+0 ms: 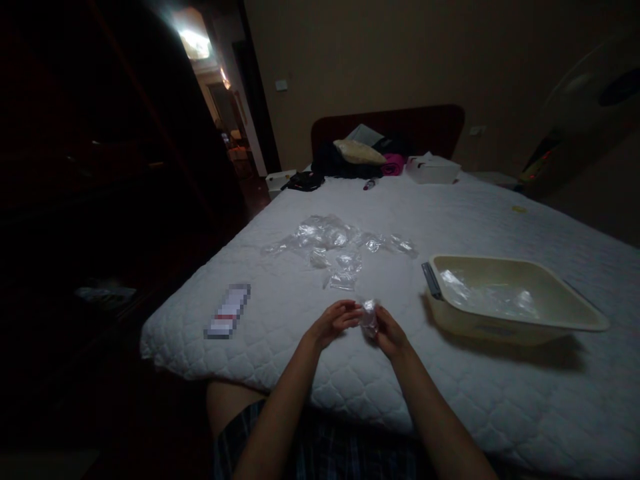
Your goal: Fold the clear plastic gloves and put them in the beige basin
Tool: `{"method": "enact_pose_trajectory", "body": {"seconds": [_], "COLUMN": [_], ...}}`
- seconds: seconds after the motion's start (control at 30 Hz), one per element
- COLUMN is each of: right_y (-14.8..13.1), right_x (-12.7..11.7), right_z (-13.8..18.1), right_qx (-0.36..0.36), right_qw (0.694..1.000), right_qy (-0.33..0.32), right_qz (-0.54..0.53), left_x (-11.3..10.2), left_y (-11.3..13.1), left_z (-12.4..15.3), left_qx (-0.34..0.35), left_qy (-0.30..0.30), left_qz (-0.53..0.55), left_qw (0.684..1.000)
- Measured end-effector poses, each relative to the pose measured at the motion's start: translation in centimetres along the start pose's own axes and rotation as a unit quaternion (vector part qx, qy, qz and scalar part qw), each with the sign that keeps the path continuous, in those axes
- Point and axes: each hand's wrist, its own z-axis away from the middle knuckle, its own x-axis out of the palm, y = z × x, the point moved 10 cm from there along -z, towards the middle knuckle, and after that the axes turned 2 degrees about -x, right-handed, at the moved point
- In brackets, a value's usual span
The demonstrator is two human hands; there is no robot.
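the right hand point(391, 333) has its grip closed on what looks like a crumpled clear plastic bag point(369, 320), just over the bed point(280, 320); the left hand point(336, 321) is at its other side, its grip impossible to tell. pixelation hides any writing on the oblong object point(227, 312); the mark point(494, 329) on the beige tub point(455, 317) is too dim to read.
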Motion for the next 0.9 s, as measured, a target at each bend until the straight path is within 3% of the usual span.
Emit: {"method": "enact_pose_trajectory", "body": {"seconds": [0.2, 0.37, 0.53, 0.7, 0.9], "right_y": [1.4, 1.5, 0.7, 0.4, 0.5], "right_x": [0.6, 2.5, 2.2, 1.8, -0.1], "right_z": [-0.2, 0.3, 0.4, 0.5, 0.1], "right_qx": [0.046, 0.082, 0.066, 0.046, 0.014], "right_qw": [0.997, 0.99, 0.989, 0.991, 0.996], "right_qy": [-0.029, -0.075, -0.044, -0.039, 0.021], "right_qz": [-0.047, -0.085, -0.127, -0.12, -0.09], "left_x": [0.2, -1.3, -2.1, -2.8, -4.4], "left_y": [-1.3, -2.2, -1.6, -1.0, -1.4], "left_z": [-0.3, -0.5, 0.0, 0.0, 0.1], "left_qx": [-0.023, -0.026, -0.006, 0.014, 0.008], "left_qy": [-0.04, 0.037, 0.086, 0.108, 0.165], "left_qz": [-0.051, -0.048, 0.008, 0.06, 0.132], "left_qw": [0.998, 0.998, 0.996, 0.992, 0.977]}}
